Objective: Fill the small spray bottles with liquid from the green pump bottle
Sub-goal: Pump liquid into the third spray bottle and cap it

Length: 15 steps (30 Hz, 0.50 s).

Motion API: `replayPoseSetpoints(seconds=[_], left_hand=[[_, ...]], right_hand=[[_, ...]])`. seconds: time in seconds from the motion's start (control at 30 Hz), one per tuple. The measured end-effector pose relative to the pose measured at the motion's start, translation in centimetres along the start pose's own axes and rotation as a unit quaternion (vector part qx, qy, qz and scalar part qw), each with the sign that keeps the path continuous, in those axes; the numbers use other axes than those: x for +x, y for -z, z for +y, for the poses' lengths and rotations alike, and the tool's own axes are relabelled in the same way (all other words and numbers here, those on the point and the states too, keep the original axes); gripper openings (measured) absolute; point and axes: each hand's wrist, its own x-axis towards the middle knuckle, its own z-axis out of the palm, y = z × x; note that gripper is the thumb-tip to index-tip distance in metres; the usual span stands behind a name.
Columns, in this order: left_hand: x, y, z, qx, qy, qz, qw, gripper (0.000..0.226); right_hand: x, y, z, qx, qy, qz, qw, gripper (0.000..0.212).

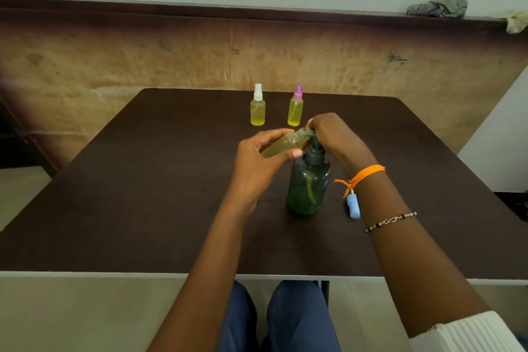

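The left hand (258,157) gripped an uncapped small clear plastic spray bottle (285,144) of yellow liquid, tilted so its threaded neck met the spout of the translucent dark green plastic pump bottle (308,183). The right hand (331,131) pressed down on that pump head, fingers curled over it; the green bottle stood upright on the dark brown table (143,194) directly beneath both hands. Beyond the hands stood two filled yellow spray bottles, one white-capped (257,106), one purple-capped (295,107). A light blue spray cap (353,206) lay beside the right wrist
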Motion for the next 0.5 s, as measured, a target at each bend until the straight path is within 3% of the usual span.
replayPoseSetpoints(seconds=[0.23, 0.5], left_hand=[[-0.02, 0.06, -0.54, 0.002, 0.003, -0.001, 1.0, 0.038], [-0.13, -0.11, -0.16, -0.008, -0.006, -0.006, 1.0, 0.04]], right_hand=[[0.13, -0.52, -0.22, -0.085, -0.051, 0.002, 0.995, 0.04], [0.21, -0.26, -0.26, -0.054, -0.035, 0.004, 0.998, 0.039]])
